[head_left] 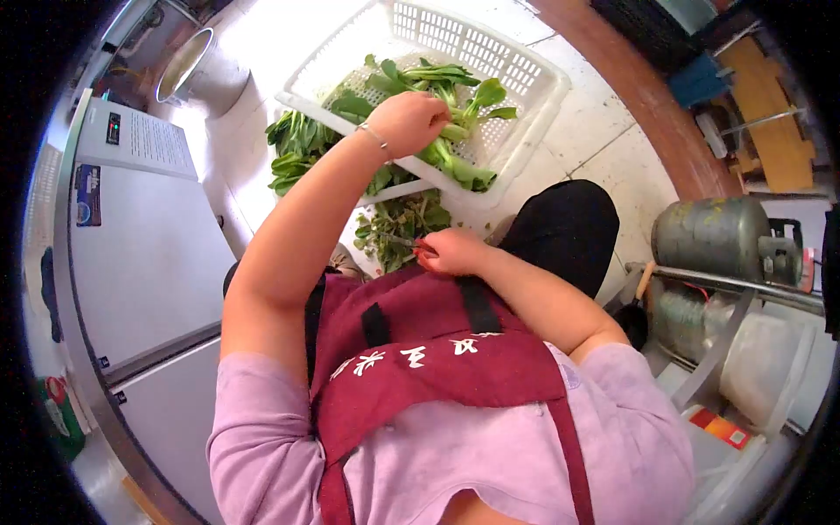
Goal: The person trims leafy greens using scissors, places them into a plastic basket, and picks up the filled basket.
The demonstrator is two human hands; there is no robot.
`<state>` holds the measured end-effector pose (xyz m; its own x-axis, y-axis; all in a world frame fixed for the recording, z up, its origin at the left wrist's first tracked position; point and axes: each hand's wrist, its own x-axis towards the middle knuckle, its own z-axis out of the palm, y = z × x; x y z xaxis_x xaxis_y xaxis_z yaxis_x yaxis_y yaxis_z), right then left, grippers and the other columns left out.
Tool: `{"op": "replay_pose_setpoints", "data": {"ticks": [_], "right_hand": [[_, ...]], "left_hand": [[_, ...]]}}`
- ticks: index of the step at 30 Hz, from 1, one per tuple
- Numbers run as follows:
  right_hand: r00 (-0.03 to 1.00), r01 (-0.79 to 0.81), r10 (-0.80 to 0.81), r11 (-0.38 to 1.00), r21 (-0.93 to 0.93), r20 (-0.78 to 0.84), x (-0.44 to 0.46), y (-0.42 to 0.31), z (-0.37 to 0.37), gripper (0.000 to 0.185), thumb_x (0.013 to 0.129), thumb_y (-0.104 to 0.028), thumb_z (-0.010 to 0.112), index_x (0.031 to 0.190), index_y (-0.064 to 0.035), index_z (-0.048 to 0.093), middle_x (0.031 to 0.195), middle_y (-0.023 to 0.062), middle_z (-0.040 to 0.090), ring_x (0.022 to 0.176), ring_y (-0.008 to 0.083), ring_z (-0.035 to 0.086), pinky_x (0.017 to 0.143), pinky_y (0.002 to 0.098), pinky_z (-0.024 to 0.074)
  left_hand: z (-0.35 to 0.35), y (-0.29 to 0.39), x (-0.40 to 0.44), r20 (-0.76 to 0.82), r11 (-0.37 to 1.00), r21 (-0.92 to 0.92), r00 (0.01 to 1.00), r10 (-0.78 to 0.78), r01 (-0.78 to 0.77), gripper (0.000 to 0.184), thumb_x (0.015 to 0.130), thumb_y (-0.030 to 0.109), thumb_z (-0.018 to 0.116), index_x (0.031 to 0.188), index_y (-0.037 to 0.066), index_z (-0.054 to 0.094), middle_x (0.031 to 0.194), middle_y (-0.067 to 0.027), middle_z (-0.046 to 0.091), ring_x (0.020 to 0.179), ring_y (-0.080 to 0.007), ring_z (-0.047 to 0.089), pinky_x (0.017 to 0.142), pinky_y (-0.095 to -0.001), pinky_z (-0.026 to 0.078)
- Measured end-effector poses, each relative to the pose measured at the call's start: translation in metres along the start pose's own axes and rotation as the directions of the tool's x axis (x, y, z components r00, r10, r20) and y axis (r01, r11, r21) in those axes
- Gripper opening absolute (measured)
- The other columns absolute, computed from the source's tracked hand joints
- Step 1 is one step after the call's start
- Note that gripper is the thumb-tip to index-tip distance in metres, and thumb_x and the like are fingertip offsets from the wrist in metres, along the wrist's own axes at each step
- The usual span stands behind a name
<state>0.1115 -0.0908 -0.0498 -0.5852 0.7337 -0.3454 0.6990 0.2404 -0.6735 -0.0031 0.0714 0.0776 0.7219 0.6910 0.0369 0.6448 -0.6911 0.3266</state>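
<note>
My left hand [407, 124] is over the white plastic basket [525, 70], its fingers curled closed at a head of bok choy [454, 132]; the fingertips are partly hidden. More bok choy [459, 168] lies loose in the basket. Close to my lap, my right hand [457, 251] is closed round the red handle of a small knife [402, 240], its blade pointing left. Below the blade is a heap of trimmed leaves [394, 219]. A pile of leafy greens [297, 149] sits on the left, beside and partly behind the basket's near rim.
A large metal pot [206, 74] stands on the tiled floor at the upper left. White cabinet doors [144, 254] run along my left side. To my right are a gas cylinder [709, 241] and a metal rack [744, 293] with plastic containers [761, 367].
</note>
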Motion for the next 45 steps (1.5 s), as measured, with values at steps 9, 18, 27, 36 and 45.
{"op": "replay_pose_setpoints", "data": {"ticks": [9, 18, 27, 36, 45], "right_hand": [[0.999, -0.02, 0.021, 0.999, 0.038, -0.035, -0.004, 0.005, -0.006, 0.038, 0.081, -0.043, 0.05, 0.078, -0.0072, 0.063, 0.078, 0.0175, 0.063, 0.075, 0.0377, 0.061, 0.067, 0.0472, 0.0477], [1.0, 0.003, -0.003, 0.996, 0.085, -0.001, 0.0, 0.009, -0.015, 0.041, 0.079, -0.043, 0.052, 0.077, -0.0033, 0.063, 0.079, 0.0189, 0.064, 0.077, 0.0369, 0.062, 0.07, 0.0467, 0.0482], [1.0, -0.005, 0.003, 0.996, 0.087, 0.02, 0.001, 0.012, -0.008, 0.041, 0.081, -0.043, 0.051, 0.079, -0.0042, 0.063, 0.081, 0.0185, 0.064, 0.078, 0.0363, 0.061, 0.07, 0.0458, 0.0482], [0.991, -0.1, 0.092, 0.992, 0.072, 0.102, -0.001, -0.002, -0.015, 0.037, 0.081, -0.043, 0.05, 0.082, -0.0081, 0.064, 0.085, 0.017, 0.064, 0.08, 0.0369, 0.06, 0.071, 0.0444, 0.0478], [0.995, -0.074, 0.066, 0.99, 0.121, 0.075, 0.009, 0.005, 0.005, 0.037, 0.081, -0.042, 0.057, 0.087, -0.0062, 0.062, 0.084, 0.0176, 0.064, 0.078, 0.0351, 0.06, 0.068, 0.0412, 0.0469]], "left_hand": [[0.049, -0.027, 0.08, 0.365, 0.901, 0.433, 0.918, -0.157, -0.018, 0.063, 0.067, 0.047, 0.069, 0.12, 0.016, 0.053, 0.113, -0.0092, 0.056, 0.111, -0.0284, 0.049, 0.092, -0.043, 0.04], [0.053, -0.032, 0.089, 0.436, 0.904, 0.417, 0.893, -0.108, -0.094, 0.051, 0.064, 0.04, 0.074, 0.103, 0.012, 0.059, 0.106, -0.0111, 0.059, 0.102, -0.0289, 0.054, 0.086, -0.0414, 0.043], [-0.024, -0.028, 0.071, 0.106, 0.947, -0.161, 0.958, -0.265, 0.28, 0.034, 0.086, 0.033, 0.055, 0.103, 0.003, 0.059, 0.09, -0.0094, 0.063, 0.081, -0.0214, 0.057, 0.076, -0.034, 0.046], [-0.092, -0.02, -0.067, -0.202, 0.08, -0.979, 0.944, -0.261, -0.187, 0.045, 0.096, 0.03, 0.038, 0.123, -0.006, 0.043, 0.108, -0.0141, 0.057, 0.103, -0.0246, 0.053, 0.092, -0.0379, 0.041], [-0.035, -0.008, -0.165, -0.118, -0.343, -0.898, 0.901, -0.418, -0.277, 0.036, 0.096, 0.033, 0.037, 0.106, 0.001, 0.051, 0.097, -0.0101, 0.057, 0.094, -0.0249, 0.054, 0.09, -0.0385, 0.041]]}}
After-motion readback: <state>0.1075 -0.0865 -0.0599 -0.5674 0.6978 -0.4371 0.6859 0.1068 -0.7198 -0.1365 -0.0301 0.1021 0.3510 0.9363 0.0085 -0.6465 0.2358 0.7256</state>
